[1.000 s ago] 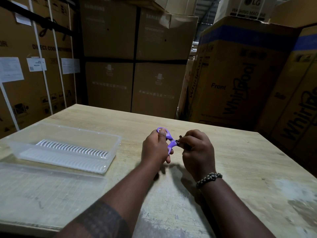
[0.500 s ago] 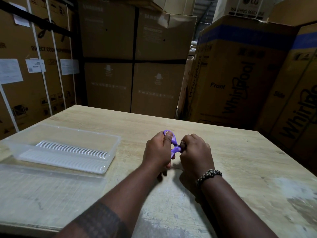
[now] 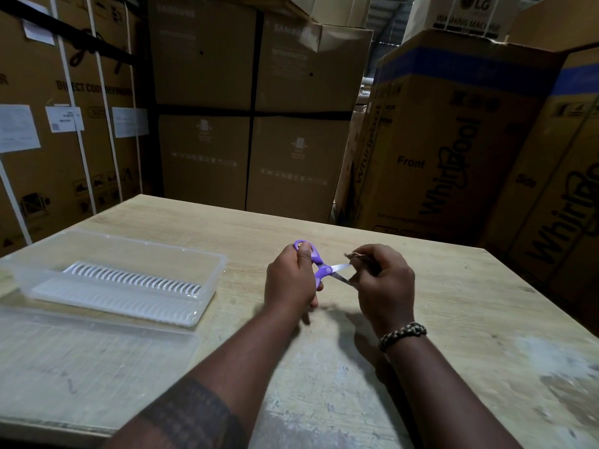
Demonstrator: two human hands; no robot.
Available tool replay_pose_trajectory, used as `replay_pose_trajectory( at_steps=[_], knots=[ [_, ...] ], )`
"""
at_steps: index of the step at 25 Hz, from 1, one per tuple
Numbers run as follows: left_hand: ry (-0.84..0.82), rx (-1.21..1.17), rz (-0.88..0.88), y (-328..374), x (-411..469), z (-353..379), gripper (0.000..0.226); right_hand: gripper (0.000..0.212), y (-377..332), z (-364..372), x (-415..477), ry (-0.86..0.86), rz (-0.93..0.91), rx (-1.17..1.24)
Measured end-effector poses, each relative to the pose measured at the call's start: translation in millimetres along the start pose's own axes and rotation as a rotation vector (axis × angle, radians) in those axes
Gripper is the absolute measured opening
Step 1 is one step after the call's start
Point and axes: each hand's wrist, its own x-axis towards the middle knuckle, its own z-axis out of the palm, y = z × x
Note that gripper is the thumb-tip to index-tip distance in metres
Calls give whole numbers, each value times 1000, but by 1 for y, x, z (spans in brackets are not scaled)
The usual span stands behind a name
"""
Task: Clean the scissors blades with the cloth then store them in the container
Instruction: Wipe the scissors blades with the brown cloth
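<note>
Purple scissors (image 3: 321, 270) held over the middle of the surface (image 3: 210, 222) — blades parted.
The left hand (image 3: 288, 281) grips the handles; the right hand (image 3: 387, 286) pinches a dark cloth (image 3: 358, 258) at the blade tips. A clear container (image 3: 212, 280) sits near the left edge — uncovered.

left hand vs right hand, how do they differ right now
The left hand grips the purple scissors by the handles, thumb through one loop; the right hand pinches a brownish cloth over the blade ends. The right hand's wrist wears a braided bracelet; the left hand's wrist is bare. Both hands are close together over the wooden table.
</note>
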Motion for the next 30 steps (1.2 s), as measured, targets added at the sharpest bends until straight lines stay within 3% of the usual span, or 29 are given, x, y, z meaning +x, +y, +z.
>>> replay_pose_trajectory(
  at_steps=[4,13,16,20,22,27,30],
  knots=[
    [-12,-18,40,1,-3,1,44,22,-6,16,-5,-103,-151,-83],
    [6,-46,13,2,-3,-1,42,22,17,4,4,69,74,-153],
    [15,-51,-6,2,-2,-3,41,19,16,-1,4,106,46,-97],
    [16,-26,-8,2,-2,-1,41,31,-2,7,-6,-73,-180,-64],
    [9,-21,5,2,-2,0,41,34,-2,14,-5,-112,-172,-109],
    [17,-25,3,2,-2,-1,41,21,9,2,2,29,50,-228],
    [29,-20,-27,2,-2,-1,41,17,1,-4,0,90,-25,-197]
  ],
)
